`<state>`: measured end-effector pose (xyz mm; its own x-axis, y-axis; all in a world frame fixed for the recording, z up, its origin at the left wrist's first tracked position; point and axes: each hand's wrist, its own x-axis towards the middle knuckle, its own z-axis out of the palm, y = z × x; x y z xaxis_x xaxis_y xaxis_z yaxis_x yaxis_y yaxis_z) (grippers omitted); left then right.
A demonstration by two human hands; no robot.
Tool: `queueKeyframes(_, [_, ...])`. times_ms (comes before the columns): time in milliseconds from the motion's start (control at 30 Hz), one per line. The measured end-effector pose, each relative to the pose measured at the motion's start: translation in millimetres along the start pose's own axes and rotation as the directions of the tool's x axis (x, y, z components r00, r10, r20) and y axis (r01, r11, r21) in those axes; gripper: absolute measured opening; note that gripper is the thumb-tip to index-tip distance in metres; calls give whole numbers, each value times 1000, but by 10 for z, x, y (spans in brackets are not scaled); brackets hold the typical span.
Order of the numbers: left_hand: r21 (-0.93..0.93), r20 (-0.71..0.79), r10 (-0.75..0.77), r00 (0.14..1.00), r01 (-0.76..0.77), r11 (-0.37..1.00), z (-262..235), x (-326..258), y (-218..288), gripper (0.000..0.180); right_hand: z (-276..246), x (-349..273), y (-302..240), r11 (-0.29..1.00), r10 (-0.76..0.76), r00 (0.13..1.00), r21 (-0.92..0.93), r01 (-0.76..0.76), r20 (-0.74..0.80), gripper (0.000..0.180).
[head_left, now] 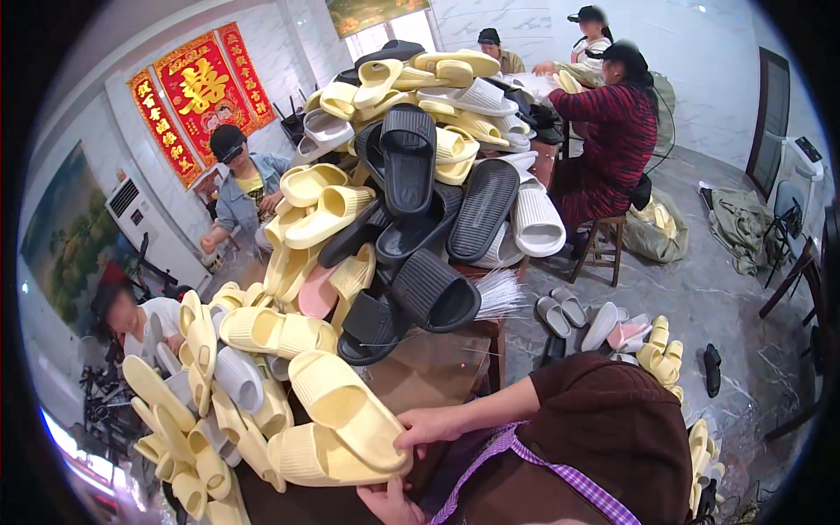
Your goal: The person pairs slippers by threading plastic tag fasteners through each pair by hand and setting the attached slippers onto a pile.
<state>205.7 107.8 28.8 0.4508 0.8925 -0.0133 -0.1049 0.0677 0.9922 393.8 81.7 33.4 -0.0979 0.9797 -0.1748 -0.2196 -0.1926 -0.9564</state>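
Note:
Low in the view I hold a pair of pale yellow slippers, one overlapping the other, their ribbed straps pointing left. The fingers of my right hand (430, 428) are closed on the heel end of the upper slipper (346, 407). Below it, my left hand (391, 504) grips the heel end of the lower slipper (311, 457), partly cut off by the lower edge. Just left of the pair are stacked yellow and grey slippers (238, 380). Beyond them rises a heap of black (435, 291), yellow and white slippers on the table (440, 366).
White bristle-like strands (499, 294) lie beside the heap. Loose slippers (604, 325) lie on the floor at right. A person in a dark red top (612, 122) sits on a wooden stool (598, 251); others work around the table. Full sacks (656, 229) stand behind.

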Motion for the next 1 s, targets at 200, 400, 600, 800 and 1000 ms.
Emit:
queueKeyframes(200, [-3,-44,-61,997,61,998,-44,0,-116,54,-174,-133,-343,999,21,999,38,-19,-40,41])
queueKeyframes(400, [517,-109,218,970,-132,846,-426,96,-452,36,-482,-108,-552,952,-235,968,-223,210,-92,39])
queueKeyframes(600, [535,-227,382,896,-213,818,-351,24,-391,26,-567,-338,-1243,906,-95,978,-424,8,-186,37])
queueKeyframes(800, [493,-291,294,911,-120,862,-415,-5,-495,24,-1464,-175,-2253,925,-371,841,-74,373,-393,34])
queueKeyframes(1000, [301,-275,198,941,-111,947,-366,70,-490,20,-2358,-561,-4247,510,-723,304,-182,841,-621,58])
